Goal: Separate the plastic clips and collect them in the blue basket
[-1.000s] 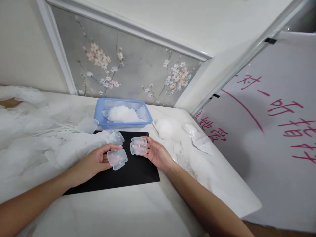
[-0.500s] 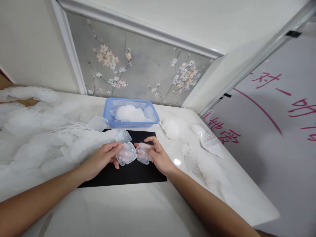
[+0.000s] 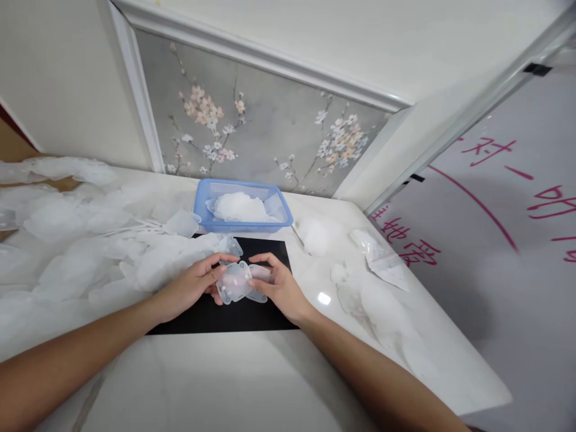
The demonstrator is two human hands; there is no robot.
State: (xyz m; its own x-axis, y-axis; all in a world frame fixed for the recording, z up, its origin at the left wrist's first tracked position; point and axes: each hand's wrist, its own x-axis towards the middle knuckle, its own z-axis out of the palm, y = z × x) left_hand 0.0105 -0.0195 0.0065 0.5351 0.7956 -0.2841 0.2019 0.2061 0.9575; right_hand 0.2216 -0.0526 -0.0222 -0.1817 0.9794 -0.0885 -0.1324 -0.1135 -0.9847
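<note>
My left hand (image 3: pixel 206 277) pinches a translucent plastic piece (image 3: pixel 234 283) with scalloped edges and small knobs. Between the thumb and fingers of my right hand (image 3: pixel 279 283) is a second, similar translucent piece (image 3: pixel 257 293). The two pieces overlap at their inner edges, the left one in front; whether they are joined I cannot tell. Both are held above a black mat (image 3: pixel 202 321). Another clear piece (image 3: pixel 230 245) lies at the mat's far edge, just beyond my left fingers.
A blue plastic basket (image 3: pixel 245 227) holding white translucent pieces stands behind the mat. Heaped translucent pieces (image 3: pixel 67 222) cover the table's left side. On the right lie a clear bag (image 3: pixel 380 261) and more whitish plastic (image 3: pixel 382 312). A whiteboard (image 3: pixel 495 240) with red writing borders the right side.
My hands have come closer together, and the two plastic pieces, side by side before, now overlap. The camera view has shifted slightly.
</note>
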